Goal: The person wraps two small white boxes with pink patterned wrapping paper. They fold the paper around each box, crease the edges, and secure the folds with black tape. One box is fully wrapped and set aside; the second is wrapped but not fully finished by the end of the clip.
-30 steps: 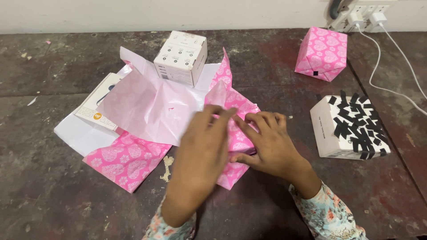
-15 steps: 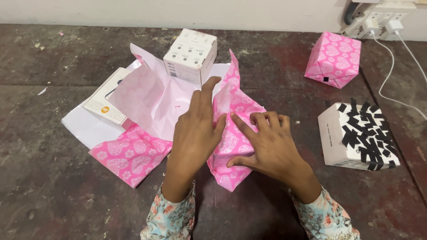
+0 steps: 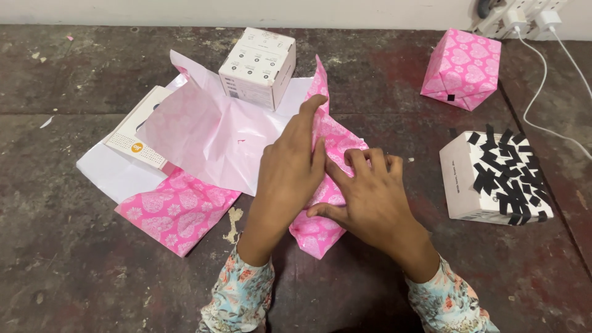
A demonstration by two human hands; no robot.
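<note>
At the centre of the frame both hands press down on a sheet of pink wrapping paper point(image 3: 203, 209) patterned with pale hearts, which lies crumpled and partly folded on a dark, worn worktop point(image 3: 74, 271). The left hand point(image 3: 290, 172) lies flat on a raised fold of the paper, its fingers point(image 3: 311, 108) stretched straight and held close together, pointing toward the upper middle of the frame, the index tip touching the top edge of the fold. The right hand point(image 3: 370, 197) sits just beside it, touching it at the fingertips, with its fingers point(image 3: 357, 157) slightly bent and narrowly spread, pinning the lower part of the same fold; neither hand grips anything, both only press. The paper's pale inner side faces up in the middle left, and its printed side shows at the lower left and under the hands. A white cube box point(image 3: 259, 65) stands on the sheet's far edge at the upper middle. A flat white box point(image 3: 132, 139) lies partly under the paper at the left. At the upper right sits a box wrapped in the same pink paper point(image 3: 461, 68), and at the right a white box covered with black tape strips point(image 3: 496, 176). White charger cables point(image 3: 542, 80) run from the top right corner.
</note>
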